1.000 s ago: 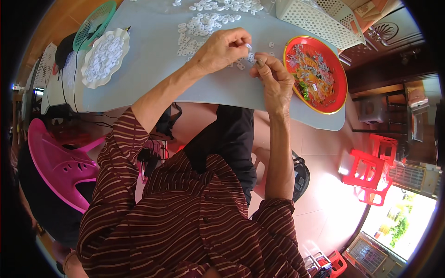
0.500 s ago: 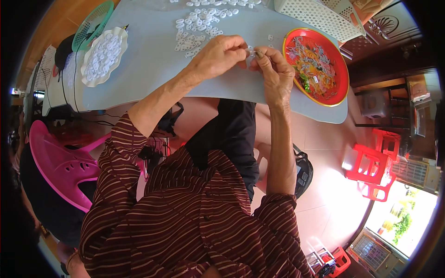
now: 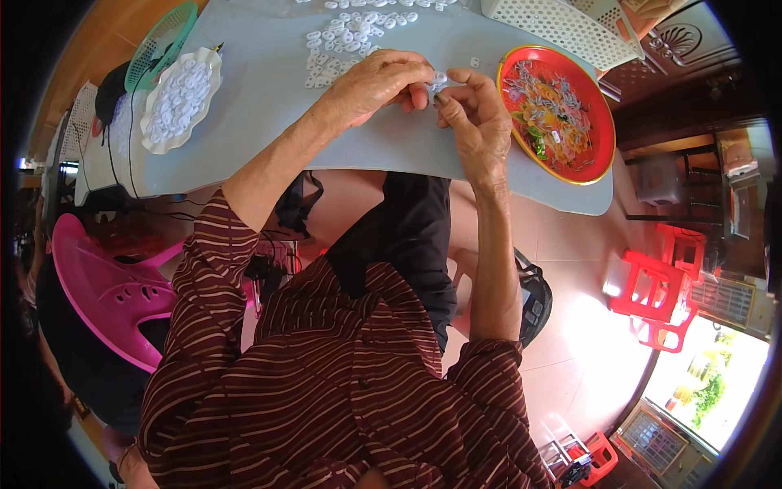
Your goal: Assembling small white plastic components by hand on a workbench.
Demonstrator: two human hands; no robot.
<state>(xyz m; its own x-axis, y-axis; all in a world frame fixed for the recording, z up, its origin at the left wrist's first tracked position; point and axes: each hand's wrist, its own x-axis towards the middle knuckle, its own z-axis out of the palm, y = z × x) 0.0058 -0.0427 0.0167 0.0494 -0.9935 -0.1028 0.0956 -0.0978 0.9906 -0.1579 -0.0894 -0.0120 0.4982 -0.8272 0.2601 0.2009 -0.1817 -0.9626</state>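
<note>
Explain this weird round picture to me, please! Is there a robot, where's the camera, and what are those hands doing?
There's no robot, just a person. A camera on their head looks down, and its very wide lens bends straight edges.

The left hand and right hand meet over a grey table. A small white piece shows at their fingers, but it's too small to tell which hand holds it.

Loose white pieces lie beyond the left hand. More fill a wavy-edged dish on the left. On the right is a red tray with thin scraps inside.
</note>
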